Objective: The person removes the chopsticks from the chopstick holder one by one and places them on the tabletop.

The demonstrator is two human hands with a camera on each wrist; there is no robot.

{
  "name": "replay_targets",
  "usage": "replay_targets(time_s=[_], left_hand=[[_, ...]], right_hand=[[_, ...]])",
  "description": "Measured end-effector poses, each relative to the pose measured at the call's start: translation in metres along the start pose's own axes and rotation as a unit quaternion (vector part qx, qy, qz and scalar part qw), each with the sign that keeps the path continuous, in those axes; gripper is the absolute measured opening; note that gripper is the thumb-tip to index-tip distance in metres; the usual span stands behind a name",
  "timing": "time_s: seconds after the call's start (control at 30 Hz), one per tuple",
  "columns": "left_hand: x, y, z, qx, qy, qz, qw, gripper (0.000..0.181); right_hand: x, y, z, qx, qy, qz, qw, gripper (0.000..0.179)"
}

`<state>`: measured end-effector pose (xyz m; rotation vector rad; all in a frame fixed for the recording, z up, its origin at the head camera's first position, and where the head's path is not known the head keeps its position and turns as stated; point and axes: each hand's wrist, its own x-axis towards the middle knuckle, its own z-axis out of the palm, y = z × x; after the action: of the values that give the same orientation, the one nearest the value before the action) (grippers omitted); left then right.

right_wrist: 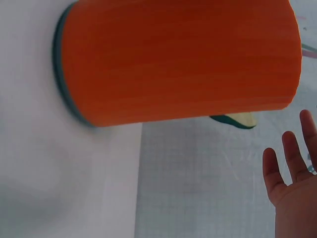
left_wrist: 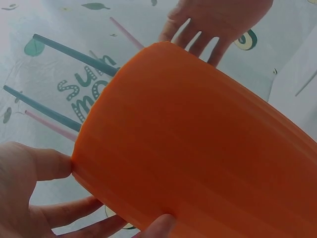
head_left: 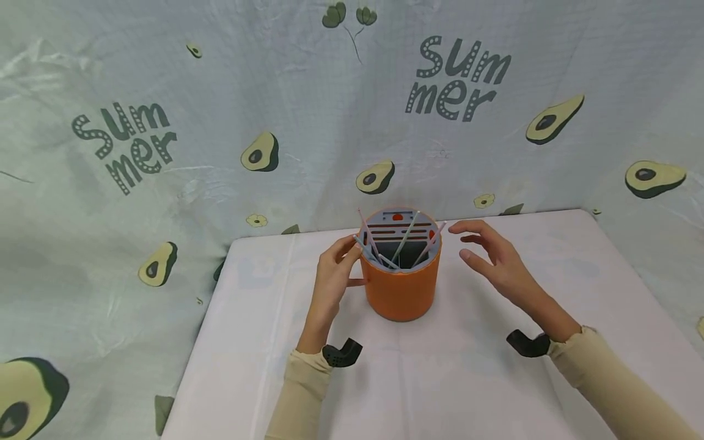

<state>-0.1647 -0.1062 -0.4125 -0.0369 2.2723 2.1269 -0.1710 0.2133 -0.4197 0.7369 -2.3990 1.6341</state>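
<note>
An orange round pen holder (head_left: 403, 296) stands upright on the table, its grey top cut with slots and one larger compartment. Several thin straws lean out of that compartment, among them a pink straw (head_left: 367, 232), a green straw (head_left: 407, 235) and a blue straw (head_left: 365, 245). My left hand (head_left: 332, 275) touches the holder's left side near the rim with spread, relaxed fingers; in the left wrist view some fingers pass behind the orange wall (left_wrist: 198, 134). Apart from the holder's right side hovers my right hand (head_left: 497, 263), fingers loosely bent with nothing between them.
A white-covered table (head_left: 275, 342) carries the holder near its back edge. Behind it hangs a pale cloth (head_left: 308, 91) printed with avocados and lettering. Each wrist wears a black camera mount, the left mount (head_left: 342, 353) and the right mount (head_left: 528, 344).
</note>
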Motion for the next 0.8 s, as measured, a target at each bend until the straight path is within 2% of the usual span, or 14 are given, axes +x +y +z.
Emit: replay_targets(time_s=[0.33,0.57,0.8], left_hand=[[-0.002,-0.001,-0.002,-0.004,0.006,0.007,0.9999,0.041],[-0.002,-0.001,0.000,-0.001,0.005,0.009,0.9999,0.040],[0.000,-0.003,0.002,0.004,0.003,0.009,0.9999,0.041]], right_hand=[[0.018,-0.010,0.016,-0.012,-0.010,-0.024,0.9996,0.026],[0.028,-0.008,0.024,-0.024,-0.020,-0.060,0.9977,0.023],[0.031,-0.009,0.027,-0.039,-0.016,-0.072,0.9965,0.019]])
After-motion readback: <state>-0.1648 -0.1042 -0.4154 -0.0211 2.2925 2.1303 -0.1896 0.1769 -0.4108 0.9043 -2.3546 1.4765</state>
